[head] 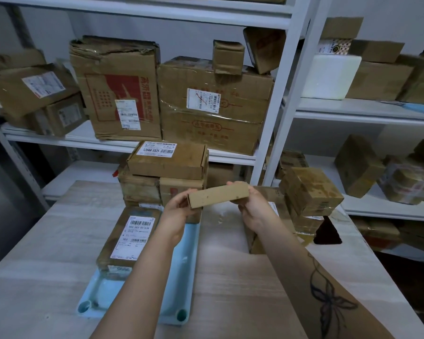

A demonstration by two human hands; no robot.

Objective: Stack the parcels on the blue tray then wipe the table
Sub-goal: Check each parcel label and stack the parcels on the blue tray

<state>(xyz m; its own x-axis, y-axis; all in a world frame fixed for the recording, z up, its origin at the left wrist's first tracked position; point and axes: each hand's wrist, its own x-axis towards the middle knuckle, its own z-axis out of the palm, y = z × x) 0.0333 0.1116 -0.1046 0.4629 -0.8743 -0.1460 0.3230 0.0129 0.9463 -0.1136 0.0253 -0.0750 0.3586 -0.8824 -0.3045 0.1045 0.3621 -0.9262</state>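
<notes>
The white label on the top parcel of the stack (168, 160) reads "12V4A-5525" beside a barcode. The label on the flat parcel lying in the blue tray (132, 237) shows "303" under barcodes; its longer number is too blurred to read surely.

The left hand (179, 206) and its forearm cover much of the blue tray (181, 270), so its middle stays unseen. The flat parcel (218, 195) both hands grip hides the fingers behind it. The right hand (253, 206) and arm block the parcels at the counter's (47, 277) far right edge, whose labels cannot be read. The stack (162, 177) on the tray's far end conceals its own lower boxes in part. Shelf boxes (414, 77) at the right edge are blurred and cut off. The print on the labelled parcel (130, 241) is too small to read.
</notes>
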